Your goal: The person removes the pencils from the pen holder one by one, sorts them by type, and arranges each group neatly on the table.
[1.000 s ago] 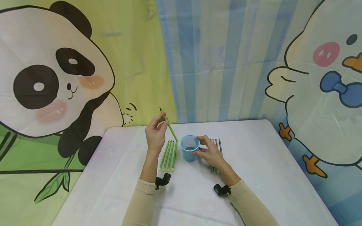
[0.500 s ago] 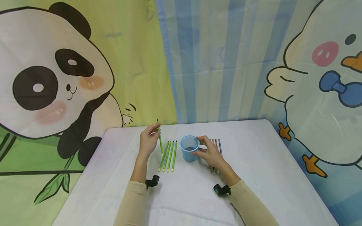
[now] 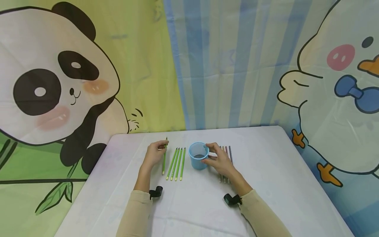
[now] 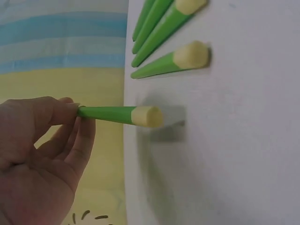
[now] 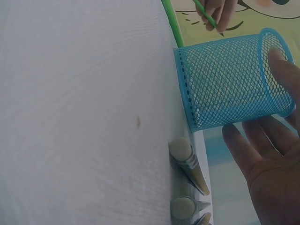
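In the head view my left hand (image 3: pixel 155 152) pinches a green pencil (image 3: pixel 164 163) near its dark point, its pale yellow end toward me. That pencil (image 4: pixel 108 114) shows just above the white table in the left wrist view. Just to its right, several green pencils (image 3: pixel 179 164) lie side by side. My right hand (image 3: pixel 220 161) grips the rim of a light blue mesh pen holder (image 3: pixel 197 164), thumb at the rim and other fingers along the side. Upright, the pen holder (image 5: pixel 225 82) appears to stand on the table.
Several darker, mixed-colour pencils (image 3: pixel 231 154) lie right of the pen holder, partly hidden by my right hand. A white cloth covers the table (image 3: pixel 275 184). Behind it hang curtains with a panda (image 3: pixel 38 92) and a white bird (image 3: pixel 340 131).
My left hand has carried the green pencil left and down from beside the pen holder to left of the green row. The right hand and the pen holder stay put.
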`<move>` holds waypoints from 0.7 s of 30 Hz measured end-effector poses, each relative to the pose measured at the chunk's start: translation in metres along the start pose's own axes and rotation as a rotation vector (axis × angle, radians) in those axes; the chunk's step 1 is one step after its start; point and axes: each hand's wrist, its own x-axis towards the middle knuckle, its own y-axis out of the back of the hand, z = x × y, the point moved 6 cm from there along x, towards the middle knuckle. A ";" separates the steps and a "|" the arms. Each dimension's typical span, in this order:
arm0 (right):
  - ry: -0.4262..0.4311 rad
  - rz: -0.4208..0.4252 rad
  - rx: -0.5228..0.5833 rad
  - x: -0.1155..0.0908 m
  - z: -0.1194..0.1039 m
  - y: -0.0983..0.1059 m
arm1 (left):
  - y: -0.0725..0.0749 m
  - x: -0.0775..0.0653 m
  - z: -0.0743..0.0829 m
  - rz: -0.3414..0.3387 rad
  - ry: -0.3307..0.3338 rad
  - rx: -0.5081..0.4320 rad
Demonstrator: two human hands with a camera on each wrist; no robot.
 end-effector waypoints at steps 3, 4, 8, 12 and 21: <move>-0.003 0.001 -0.010 0.000 0.000 0.000 | -0.003 0.001 -0.004 -0.019 0.014 0.018; -0.004 0.003 -0.013 0.001 0.000 0.000 | -0.005 0.001 -0.005 -0.026 0.014 0.022; -0.005 0.007 -0.011 0.001 0.001 0.000 | -0.009 0.003 -0.009 -0.048 0.016 0.048; -0.002 0.003 -0.001 0.001 0.001 0.000 | -0.014 0.004 -0.014 -0.069 0.040 0.085; -0.042 -0.008 0.048 -0.008 -0.030 -0.001 | -0.027 0.003 -0.015 -0.081 0.098 0.157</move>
